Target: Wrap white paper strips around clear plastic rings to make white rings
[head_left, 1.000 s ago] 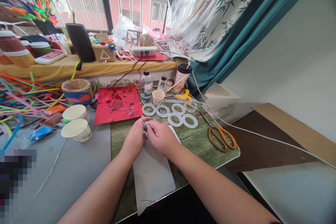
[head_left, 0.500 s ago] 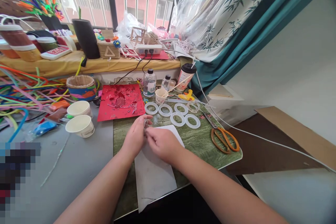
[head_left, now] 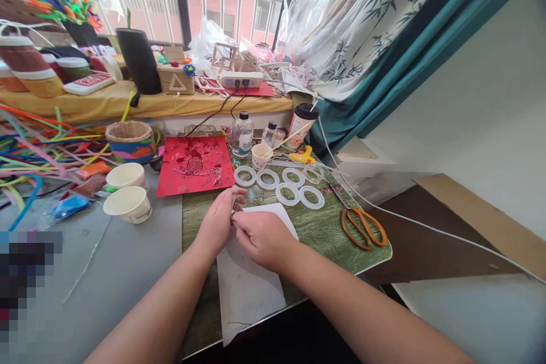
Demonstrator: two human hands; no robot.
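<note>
My left hand [head_left: 216,220] is closed around a clear, curved piece [head_left: 235,202], part of which shows between thumb and fingers. The fingers of my right hand [head_left: 267,238] are curled and pinched against the same piece, close to my left thumb. Most of it is hidden, so its full shape cannot be made out. Both hands are above a white sheet of paper [head_left: 251,296] on the green wood-grain mat [head_left: 336,244]. Just beyond them lie several translucent white silicone rings [head_left: 312,206], with clear thin rings [head_left: 313,180] behind.
Orange-handled scissors [head_left: 364,227] lie at the right. Behind are a paper cup with sticks [head_left: 261,156], a clear bottle [head_left: 243,136], a yellow glue gun [head_left: 303,155] and a lidded drink cup [head_left: 303,125]. Red paper [head_left: 196,165] and two paper cups [head_left: 128,203] are left.
My right hand has shifted very slightly down and left against the clear piece. Both hands keep their grip, and the whole view has drifted a little.
</note>
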